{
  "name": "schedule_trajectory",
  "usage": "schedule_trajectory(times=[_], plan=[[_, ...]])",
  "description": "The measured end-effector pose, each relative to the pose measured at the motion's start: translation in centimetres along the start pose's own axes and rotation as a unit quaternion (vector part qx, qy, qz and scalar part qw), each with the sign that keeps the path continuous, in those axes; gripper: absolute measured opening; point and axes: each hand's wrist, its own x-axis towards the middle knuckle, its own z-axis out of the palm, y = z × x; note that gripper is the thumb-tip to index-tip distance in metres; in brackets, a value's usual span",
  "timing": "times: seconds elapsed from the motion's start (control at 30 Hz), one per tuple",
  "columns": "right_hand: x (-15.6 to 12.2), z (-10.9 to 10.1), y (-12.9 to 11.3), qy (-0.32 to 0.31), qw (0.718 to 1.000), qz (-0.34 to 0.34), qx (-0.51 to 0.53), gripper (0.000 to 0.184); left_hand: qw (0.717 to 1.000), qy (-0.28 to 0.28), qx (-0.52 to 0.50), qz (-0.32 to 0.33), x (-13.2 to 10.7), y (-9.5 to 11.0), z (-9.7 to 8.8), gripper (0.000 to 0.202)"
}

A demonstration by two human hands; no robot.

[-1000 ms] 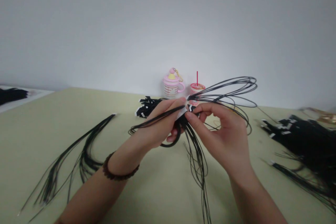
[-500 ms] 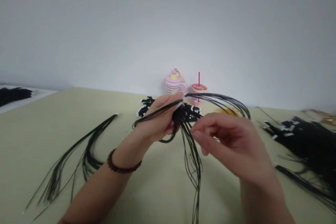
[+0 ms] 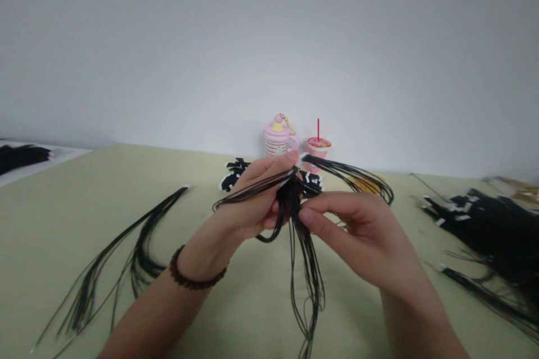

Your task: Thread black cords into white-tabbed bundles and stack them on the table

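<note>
The bundle of black strings (image 3: 289, 197) is up above the table (image 3: 252, 303), and it looks light, soft and bendy, so the bunched middle seems the best place to hold. The left hand (image 3: 259, 199) curls its grip around that middle, while the right hand (image 3: 364, 235) pinches strings just beside it, thumb against finger.

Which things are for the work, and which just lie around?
For the work, probably:
black cords in the left hand, right hand at them
black bundle at left
black pile at right

Just lying around, probably:
pink mug
cup with red straw
</note>
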Motion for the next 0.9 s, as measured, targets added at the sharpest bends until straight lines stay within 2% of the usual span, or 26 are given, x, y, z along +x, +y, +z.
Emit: schedule_trajectory(times=[0.1,0.2,0.43,0.57,0.7,0.8,0.9], plan=[[0.3,0.1,0.5,-0.015,0.996,0.027,0.081,0.024,1.000,-0.010,0.007,0.009,-0.4,0.2,0.2,0.036],[0.3,0.3,0.6,-0.002,0.994,0.028,0.101,0.021,0.999,-0.030,0.022,0.031,-0.6,0.5,0.2,0.037],[-0.4,0.3,-0.6,0.023,0.999,-0.009,-0.023,0.016,0.993,-0.073,0.052,0.082,-0.4,0.5,-0.4,0.035],[-0.8,0.5,-0.9,0.072,0.993,-0.045,-0.077,0.011,0.992,-0.085,0.061,0.076,-0.5,0.6,-0.5,0.035],[-1.1,0.6,-0.9,0.094,0.990,-0.045,-0.096,0.013,0.993,-0.073,0.053,0.075,-0.5,0.6,-0.5,0.038],[-1.5,-0.1,-1.4,0.064,0.995,-0.020,-0.075,0.022,0.995,-0.075,0.041,0.059,-0.2,0.6,-0.6,0.041],[-2.4,-1.8,-1.8,-0.024,0.999,-0.016,0.027,0.021,0.996,-0.071,0.035,0.034,0.0,0.5,-0.7,0.043]])
